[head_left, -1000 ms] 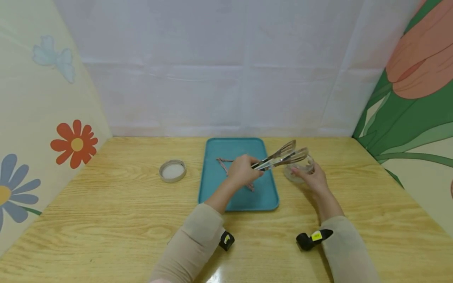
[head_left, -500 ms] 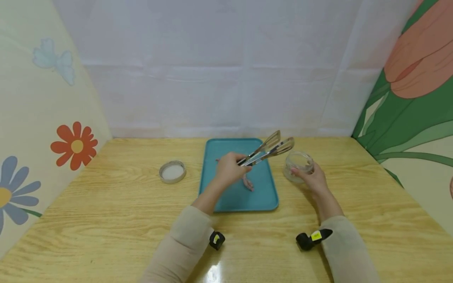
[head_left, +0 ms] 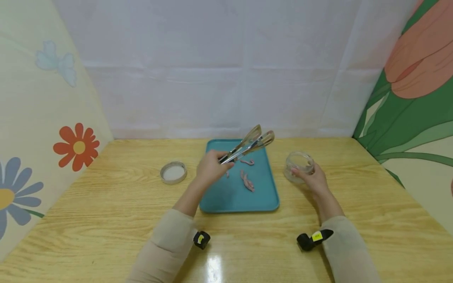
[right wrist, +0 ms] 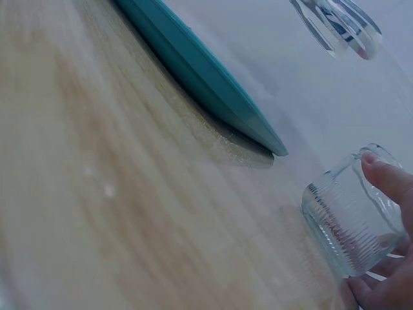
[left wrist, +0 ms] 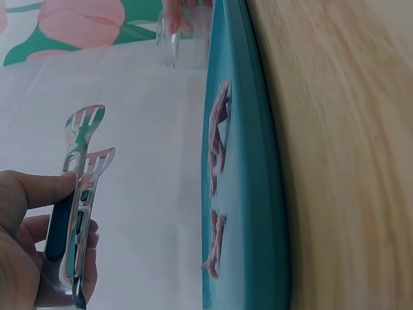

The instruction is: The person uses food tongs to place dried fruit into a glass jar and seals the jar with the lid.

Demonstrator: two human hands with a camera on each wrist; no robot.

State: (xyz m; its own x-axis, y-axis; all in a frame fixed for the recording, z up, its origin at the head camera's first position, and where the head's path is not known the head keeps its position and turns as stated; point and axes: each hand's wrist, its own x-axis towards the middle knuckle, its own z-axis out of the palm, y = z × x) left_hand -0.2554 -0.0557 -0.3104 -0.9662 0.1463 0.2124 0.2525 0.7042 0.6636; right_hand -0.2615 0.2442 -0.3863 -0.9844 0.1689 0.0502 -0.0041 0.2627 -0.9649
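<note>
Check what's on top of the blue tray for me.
Pinkish strips lie on the blue tray. In the head view, the left hand, gripping metal tongs above it, hides part of its left side and some of the strips.

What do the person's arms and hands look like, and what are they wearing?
The left hand and right hand are bare, with no gloves. The pale beige sleeves are long and plain but stop before the hands. By each sleeve's end sticks out a small black gadget with a yellow label, too small to read.
</note>
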